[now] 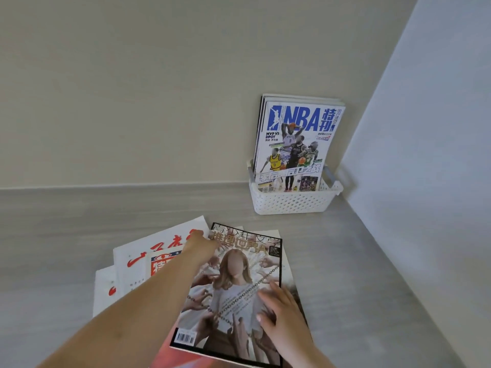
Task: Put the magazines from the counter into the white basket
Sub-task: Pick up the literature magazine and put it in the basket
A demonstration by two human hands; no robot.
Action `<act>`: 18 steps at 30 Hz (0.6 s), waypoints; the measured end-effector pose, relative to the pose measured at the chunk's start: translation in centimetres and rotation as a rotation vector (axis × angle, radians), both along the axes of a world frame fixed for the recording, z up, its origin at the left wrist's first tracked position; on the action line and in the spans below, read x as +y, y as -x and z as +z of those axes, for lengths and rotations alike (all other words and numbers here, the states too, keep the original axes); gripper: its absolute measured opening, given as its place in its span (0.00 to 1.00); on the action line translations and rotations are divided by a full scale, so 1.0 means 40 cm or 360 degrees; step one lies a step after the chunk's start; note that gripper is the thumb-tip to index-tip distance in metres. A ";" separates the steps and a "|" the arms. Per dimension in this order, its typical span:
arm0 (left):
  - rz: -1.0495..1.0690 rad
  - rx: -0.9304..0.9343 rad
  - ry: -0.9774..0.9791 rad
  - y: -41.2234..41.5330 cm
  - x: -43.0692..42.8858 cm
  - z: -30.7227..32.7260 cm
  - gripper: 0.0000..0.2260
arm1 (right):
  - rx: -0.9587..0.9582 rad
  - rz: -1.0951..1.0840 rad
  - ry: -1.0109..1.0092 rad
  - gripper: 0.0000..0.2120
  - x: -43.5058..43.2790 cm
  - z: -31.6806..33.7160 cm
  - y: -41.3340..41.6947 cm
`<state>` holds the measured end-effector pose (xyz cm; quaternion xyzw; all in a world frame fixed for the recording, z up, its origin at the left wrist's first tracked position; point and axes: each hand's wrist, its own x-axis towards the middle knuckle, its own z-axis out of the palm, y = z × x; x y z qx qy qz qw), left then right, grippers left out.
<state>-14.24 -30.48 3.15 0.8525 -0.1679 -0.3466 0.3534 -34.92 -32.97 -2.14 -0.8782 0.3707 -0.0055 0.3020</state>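
Note:
A white perforated basket (292,204) stands in the counter's far right corner. Several magazines stand upright in it, an NBA magazine (297,139) at the front. Near me lies a loose pile of magazines. On top is a magazine with a long-haired figure and chains (239,277) on its cover. My left hand (200,244) reaches across and grips that magazine's far left corner. My right hand (279,312) lies flat on its right side, fingers spread. Under it to the left lie white magazines with red lettering (138,258).
The grey counter (79,221) meets a beige wall behind and a pale wall on the right. The basket sits against both walls. A red cover (164,357) peeks out below the top magazine at the near edge.

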 end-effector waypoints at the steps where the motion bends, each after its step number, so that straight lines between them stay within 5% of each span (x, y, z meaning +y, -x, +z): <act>1: 0.0008 -0.0026 -0.0054 0.003 -0.007 0.006 0.25 | -0.0011 -0.0011 -0.0011 0.21 0.000 0.002 0.000; 5: -0.0179 -0.0186 -0.0131 0.008 -0.052 0.033 0.14 | -0.0145 -0.0153 -0.0101 0.22 -0.001 0.001 0.002; 10: -0.0080 -0.0017 0.0417 0.021 -0.069 0.073 0.06 | -0.1086 -0.1004 -0.0908 0.18 -0.027 0.051 -0.014; 13: -0.0107 0.0186 0.0822 0.019 -0.065 0.122 0.12 | -0.1030 -0.1098 -0.1265 0.15 -0.073 0.071 -0.016; 18: -0.0205 0.0202 0.1251 0.010 -0.086 0.234 0.13 | -0.1012 -0.0897 -0.1169 0.15 -0.186 0.155 -0.017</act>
